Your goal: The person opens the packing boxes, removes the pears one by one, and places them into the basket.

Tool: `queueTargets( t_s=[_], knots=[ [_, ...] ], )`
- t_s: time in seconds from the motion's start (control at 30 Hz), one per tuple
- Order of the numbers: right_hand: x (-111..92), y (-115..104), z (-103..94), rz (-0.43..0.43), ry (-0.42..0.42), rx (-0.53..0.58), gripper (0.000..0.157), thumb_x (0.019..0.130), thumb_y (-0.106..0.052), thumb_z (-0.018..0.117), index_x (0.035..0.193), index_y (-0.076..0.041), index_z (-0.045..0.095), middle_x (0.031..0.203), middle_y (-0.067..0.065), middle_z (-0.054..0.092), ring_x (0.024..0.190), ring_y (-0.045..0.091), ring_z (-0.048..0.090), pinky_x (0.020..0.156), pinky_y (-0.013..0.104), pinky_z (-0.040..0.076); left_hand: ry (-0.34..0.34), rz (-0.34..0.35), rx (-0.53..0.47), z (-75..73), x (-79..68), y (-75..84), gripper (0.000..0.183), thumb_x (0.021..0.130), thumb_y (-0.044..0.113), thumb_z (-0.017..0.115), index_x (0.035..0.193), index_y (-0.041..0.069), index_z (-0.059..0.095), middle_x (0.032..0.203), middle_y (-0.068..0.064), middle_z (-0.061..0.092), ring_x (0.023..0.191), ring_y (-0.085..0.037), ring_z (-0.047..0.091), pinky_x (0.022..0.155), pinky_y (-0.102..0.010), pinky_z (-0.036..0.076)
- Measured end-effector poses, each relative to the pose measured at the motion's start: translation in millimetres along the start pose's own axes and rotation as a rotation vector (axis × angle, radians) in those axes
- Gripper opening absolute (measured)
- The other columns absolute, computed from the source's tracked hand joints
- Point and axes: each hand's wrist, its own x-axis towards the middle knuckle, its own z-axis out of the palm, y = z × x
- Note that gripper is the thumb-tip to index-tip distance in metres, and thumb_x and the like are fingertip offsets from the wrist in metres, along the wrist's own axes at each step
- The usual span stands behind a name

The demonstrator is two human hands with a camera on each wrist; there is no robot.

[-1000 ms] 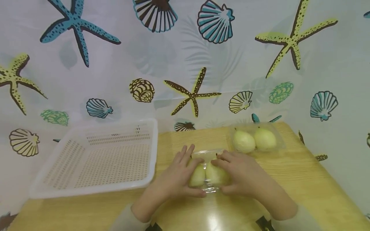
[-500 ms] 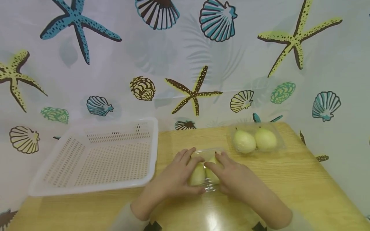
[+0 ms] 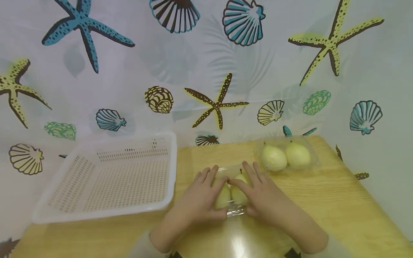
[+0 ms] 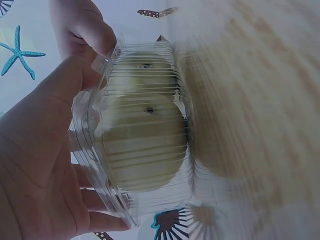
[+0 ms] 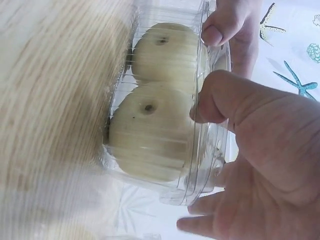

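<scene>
A clear plastic clamshell box (image 3: 236, 210) with two pale yellow pears (image 3: 239, 195) inside sits on the table between both hands. My left hand (image 3: 200, 200) grips its left side, fingers across the lid and thumb at the near rim. From the right, my right hand (image 3: 269, 200) holds it the same way, its index fingertip close to the left one over the middle. In the left wrist view the lid of the box looks lowered onto the base, with a pear (image 4: 145, 145) behind the ribbed wall. The right wrist view has the right thumb (image 5: 207, 102) against the rim.
To the left stands a white perforated plastic basket (image 3: 172, 172). Behind the right hand, another clear box (image 3: 313, 157) holds two pears (image 3: 298, 154). The wooden table (image 3: 338, 200) ends at a patterned cloth backdrop (image 3: 135, 71) with starfish and shells.
The right hand has shifted slightly left across the lid, and its fingers now reach straighter toward the far edge. The left hand and box have barely moved.
</scene>
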Motion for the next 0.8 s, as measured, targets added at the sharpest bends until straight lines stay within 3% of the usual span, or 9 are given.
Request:
queueTargets(
  t_s=[0.1,0.2,0.43,0.8],
  knots=[
    [-1.9,2.3,-1.6,0.041,-0.071,0.100,0.088,0.074,-0.011,0.069,0.155,-0.021,0.036,0.157,0.036,0.018,0.141,0.059,0.021,0.101,0.065,0.042,-0.021,-0.006,0.032,-1.5,0.4,2.3,0.091,0.079,0.059,0.061,0.155,0.019,0.032,0.157,-0.024,0.033,0.142,-0.046,0.036,0.112,-0.056,0.036],
    [-2.9,3.7,-3.0,0.056,-0.120,0.158,0.091,0.076,-0.010,0.067,0.158,-0.018,0.029,0.158,0.037,0.014,0.143,0.058,0.016,0.101,0.063,0.043,-0.039,-0.005,0.056,-2.1,-0.1,4.1,0.091,0.081,0.058,0.059,0.158,0.020,0.029,0.158,-0.025,0.031,0.143,-0.047,0.034,0.111,-0.057,0.037],
    [-2.4,3.3,-5.1,0.038,-0.147,0.169,0.089,0.078,-0.008,0.066,0.158,-0.014,0.029,0.158,0.038,0.010,0.144,0.058,0.012,0.091,0.056,0.053,-0.011,0.021,0.134,-3.4,0.4,5.0,0.086,0.082,0.058,0.059,0.156,0.021,0.035,0.154,-0.026,0.038,0.135,-0.047,0.045,0.106,-0.056,0.044],
    [-2.7,3.3,-4.5,0.021,-0.129,0.161,0.091,0.074,-0.006,0.069,0.157,-0.013,0.031,0.157,0.039,0.013,0.142,0.060,0.015,0.089,0.057,0.054,0.070,0.088,0.237,0.3,0.4,2.7,0.083,0.082,0.059,0.059,0.153,0.020,0.041,0.147,-0.025,0.048,0.125,-0.044,0.055,0.096,-0.052,0.052]
  ],
)
